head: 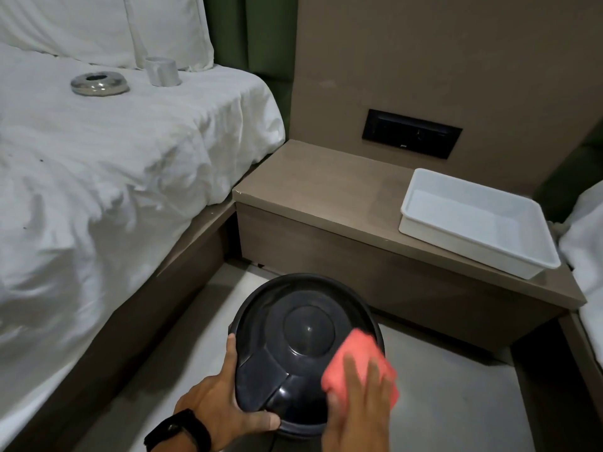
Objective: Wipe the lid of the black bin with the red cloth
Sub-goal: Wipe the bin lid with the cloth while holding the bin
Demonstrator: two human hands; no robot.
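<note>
The black bin stands on the grey floor between the bed and the bedside unit, and its round glossy lid [303, 337] faces up at me. My left hand [218, 399] grips the lid's left and near rim, thumb along the front edge; a black watch sits on that wrist. My right hand [355, 406] lies flat on the red cloth [354, 357], fingers spread, and presses it onto the lid's right side. The cloth and right hand look blurred. The bin's body is hidden below the lid.
A bed with white sheets [98, 177] fills the left; a silver ashtray [99, 84] and a white cup [162, 71] rest on it. A brown bedside unit [326, 190] behind the bin bears a white tray [470, 256]. A second bed edge [587, 243] is at the right.
</note>
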